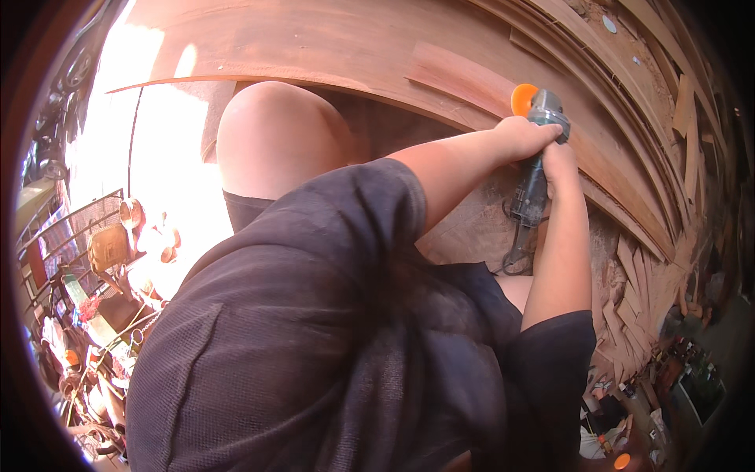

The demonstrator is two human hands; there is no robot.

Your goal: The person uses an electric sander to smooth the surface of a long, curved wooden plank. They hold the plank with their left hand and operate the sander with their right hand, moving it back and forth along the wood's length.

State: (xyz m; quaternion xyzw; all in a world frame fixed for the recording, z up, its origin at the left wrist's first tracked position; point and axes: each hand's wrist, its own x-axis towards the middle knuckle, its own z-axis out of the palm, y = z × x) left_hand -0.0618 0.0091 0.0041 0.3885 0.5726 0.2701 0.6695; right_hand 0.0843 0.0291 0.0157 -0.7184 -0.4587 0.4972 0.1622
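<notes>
Both of my hands are closed around an angle grinder (532, 191) with a dark green and grey body and an orange disc (523, 100). My left hand (525, 138) wraps the grinder near its metal head, thumb lying across it. Just below, my right hand (560, 165) grips the body from the right side. The head points away from me, with the disc on its left side. Under the disc lies a reddish wooden board (464, 79); I cannot tell whether they touch. A dark cord (515, 252) runs from the tool's near end.
Long curved planks (621, 102) fill the far right, with loose wood strips (629, 291) below them. A broad wooden panel (314, 39) spans the far side. My bare knee (275, 126) is beside its edge. Cluttered tools and a wire rack (79, 228) stand at the left.
</notes>
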